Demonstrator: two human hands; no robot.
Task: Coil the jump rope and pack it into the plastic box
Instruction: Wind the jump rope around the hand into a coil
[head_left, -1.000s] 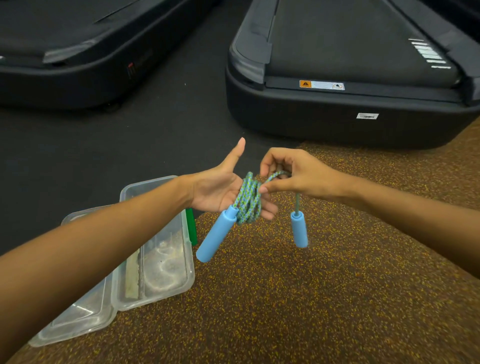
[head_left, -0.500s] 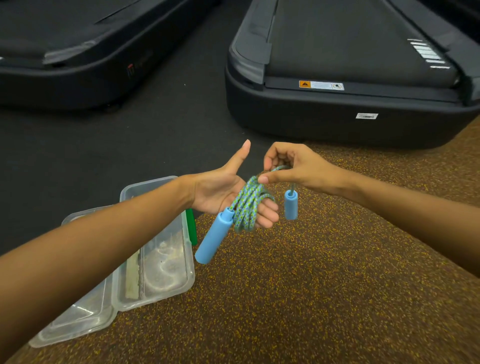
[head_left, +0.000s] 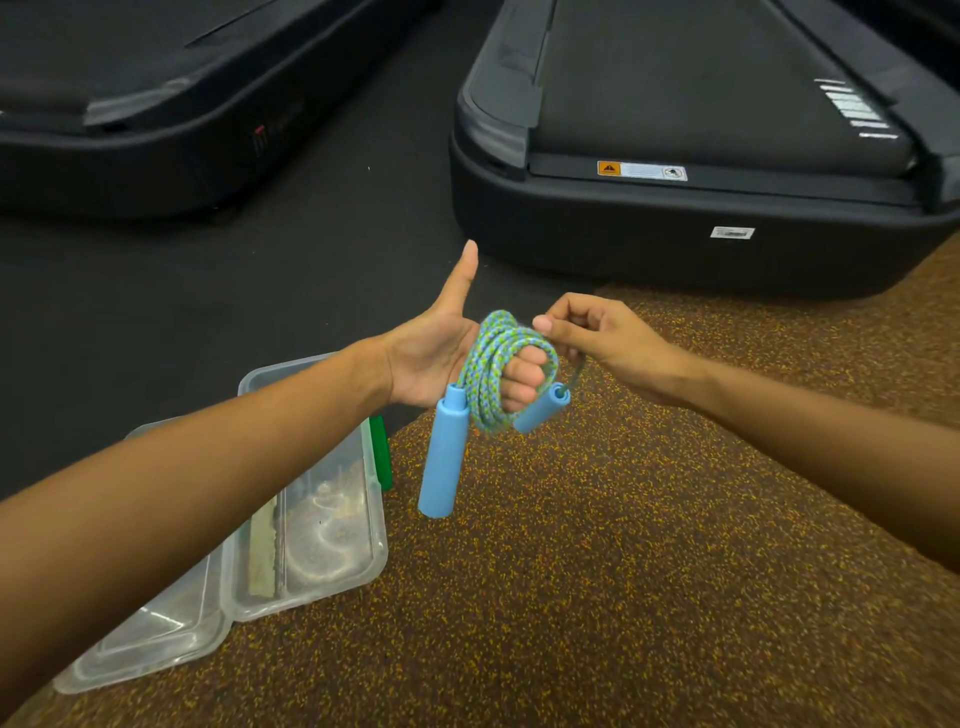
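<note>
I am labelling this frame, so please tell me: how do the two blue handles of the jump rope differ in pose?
The left handle hangs nearly upright below the left hand; the right handle lies tilted beside the curled fingers. The left one looks longer. Both are light blue cylinders.

Two black treadmills (head_left: 675, 218); speckled brown floor (head_left: 597, 597).
</note>
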